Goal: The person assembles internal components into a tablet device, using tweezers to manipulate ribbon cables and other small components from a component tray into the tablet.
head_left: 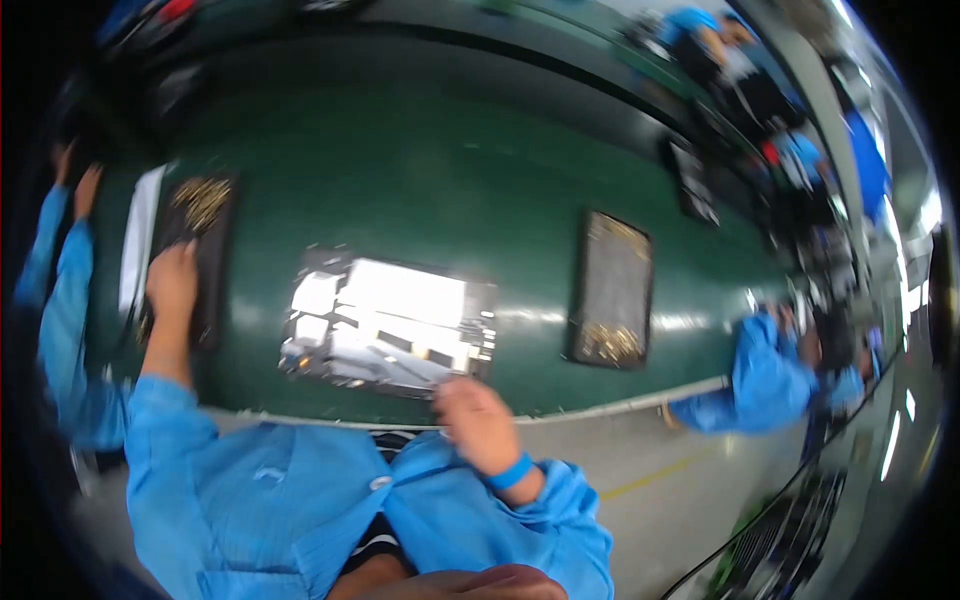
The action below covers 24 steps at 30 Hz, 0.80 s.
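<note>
In front of me on the green table lies a flat dark electronics chassis (345, 380) with bright, reflective panels and small parts around its rim. My right hand (478, 425), a blue band at its wrist, is curled at the chassis's near right corner; what its fingers hold, if anything, is blurred. To the left, my left hand (172, 280) reaches over a long dark tray (215, 265). Its fingers are drawn together near the tray's middle, and I cannot make out anything in them. Small brass-coloured pieces (203, 200) are heaped at the tray's far end.
Right of the chassis sits another dark tray (615, 285) with brass-coloured pieces at both ends. A white strip (140, 240) lies left of the left tray. A co-worker's arms (70, 270) rest at the far left; another blue-sleeved person (750, 375) is at the right edge.
</note>
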### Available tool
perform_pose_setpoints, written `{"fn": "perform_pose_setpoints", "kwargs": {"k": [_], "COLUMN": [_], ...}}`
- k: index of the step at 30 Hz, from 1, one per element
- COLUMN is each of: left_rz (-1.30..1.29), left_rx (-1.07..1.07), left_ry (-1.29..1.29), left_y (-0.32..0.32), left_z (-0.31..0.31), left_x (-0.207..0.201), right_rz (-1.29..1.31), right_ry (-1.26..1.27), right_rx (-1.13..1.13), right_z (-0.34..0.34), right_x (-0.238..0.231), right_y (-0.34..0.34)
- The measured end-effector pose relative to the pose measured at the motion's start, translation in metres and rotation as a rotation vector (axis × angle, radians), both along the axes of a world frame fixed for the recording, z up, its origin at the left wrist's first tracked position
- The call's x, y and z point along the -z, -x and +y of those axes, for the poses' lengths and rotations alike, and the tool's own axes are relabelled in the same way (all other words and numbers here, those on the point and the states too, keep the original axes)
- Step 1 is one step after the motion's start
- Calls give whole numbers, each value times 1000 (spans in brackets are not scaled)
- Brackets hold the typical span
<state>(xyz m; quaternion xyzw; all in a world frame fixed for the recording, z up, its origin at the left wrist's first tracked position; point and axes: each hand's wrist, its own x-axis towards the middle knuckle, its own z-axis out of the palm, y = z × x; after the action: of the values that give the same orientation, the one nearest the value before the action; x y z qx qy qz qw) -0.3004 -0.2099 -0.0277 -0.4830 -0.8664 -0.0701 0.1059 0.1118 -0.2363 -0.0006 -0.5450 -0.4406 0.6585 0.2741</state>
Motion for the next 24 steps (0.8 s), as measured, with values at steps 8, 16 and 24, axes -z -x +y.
{"fn": "perform_pose_setpoints", "kwargs": {"k": [8,16,24], "left_rz": [-70,-179,-116], "left_rx": [139,74,-118], "left_ry": [-50,-344,-215], "left_y": [-26,-26,38], "left_z": [10,-8,-4], "left_x": [-9,-12,-10], "right_rz": [-5,-50,-56], "right_ry": [292,264,259], "right_rx": [-233,-215,-159], "right_z": [-6,-5,-6], "right_x": [12,21,20], "right_y": [30,34,36]}}
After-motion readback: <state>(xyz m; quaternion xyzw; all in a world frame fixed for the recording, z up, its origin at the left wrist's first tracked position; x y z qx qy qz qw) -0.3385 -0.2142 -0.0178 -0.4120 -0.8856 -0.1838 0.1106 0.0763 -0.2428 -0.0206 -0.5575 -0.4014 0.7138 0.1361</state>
